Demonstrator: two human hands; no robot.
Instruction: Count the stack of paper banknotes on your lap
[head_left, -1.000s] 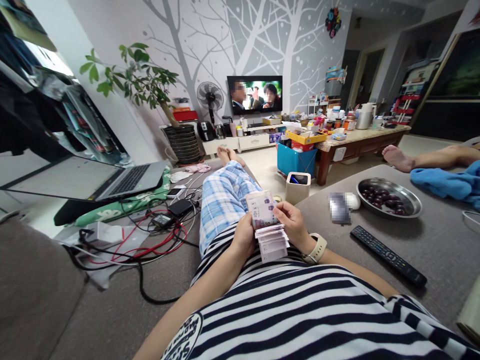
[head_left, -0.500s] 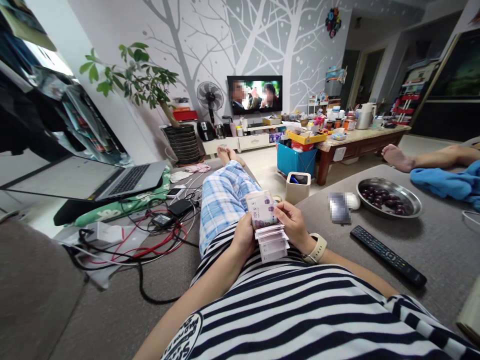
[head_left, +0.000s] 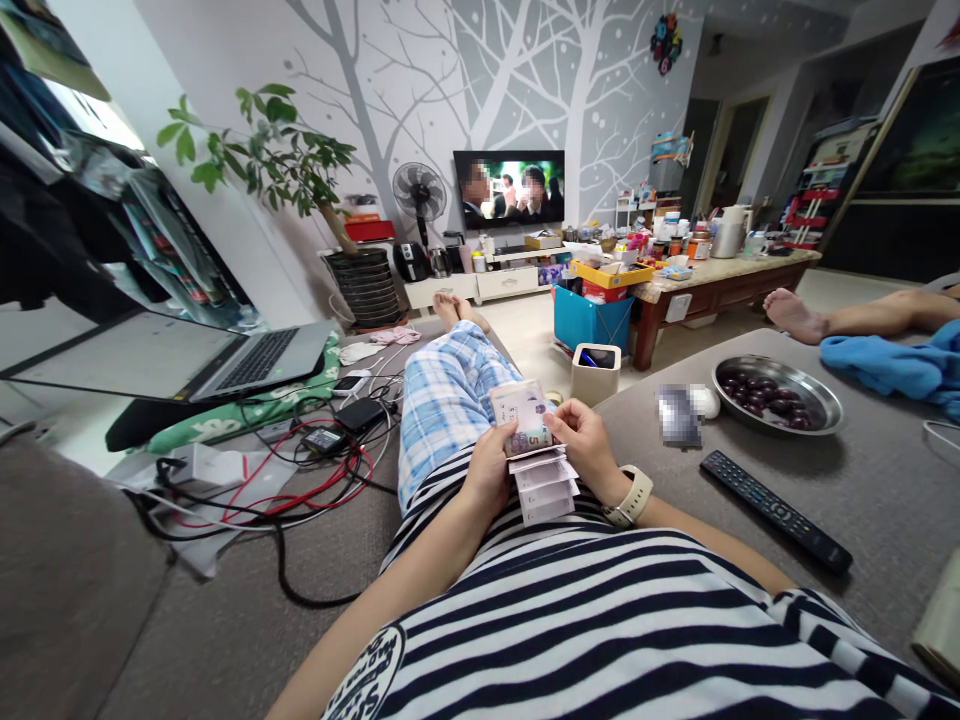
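Observation:
A stack of banknotes [head_left: 519,408] is held over my lap, its top note showing a "5". My left hand [head_left: 490,470] grips the stack along its left edge, thumb on top. At the upper right, my right hand [head_left: 583,442] pinches the top note between thumb and fingers. Several folded banknotes [head_left: 546,490] hang fanned out below the stack, overlapping like steps against my striped shirt [head_left: 600,620]. The undersides of the notes and most of my left fingers are hidden. A pale watch [head_left: 631,497] is on my right wrist.
On the sofa at right lie a remote control [head_left: 775,511], a white mouse [head_left: 703,402] and a steel bowl [head_left: 831,415] of dark fruit. Tangled cables [head_left: 330,490] and a laptop [head_left: 262,360] are at left. Beyond stands a small bin [head_left: 597,378]. Another person's foot [head_left: 796,314] rests at far right.
My right thumb and fingers have shifted slightly left and down over the top note. Its "5" now shows more fully. My left hand stays nearly still.

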